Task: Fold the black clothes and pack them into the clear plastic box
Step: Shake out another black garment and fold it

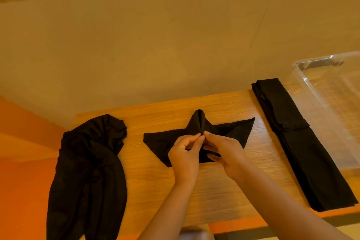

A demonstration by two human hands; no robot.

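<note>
A small black cloth (196, 138) lies flat mid-table (155, 191), long axis running left–right. Its centre is pinched up by both hands: left hand (184, 157) and right hand (226, 154) meet fingertip to fingertip at the cloth's middle, each w/ thumb and forefinger closed on a fold of fabric. A raised peak stands on the far side of the pinch; side wings are spread flat to either side.

The box (331, 99) sits well right of the cloth, apparently empty. Between cloth and box lies a folded stack (300, 142), touching or just beside the box wall. An unfolded heap (91, 171) lies left of the cloth, draped over the table edge.

Judged: fold in progress, nothing packed yet. Right hand is nearer the box, so transfer likely falls to it.
</note>
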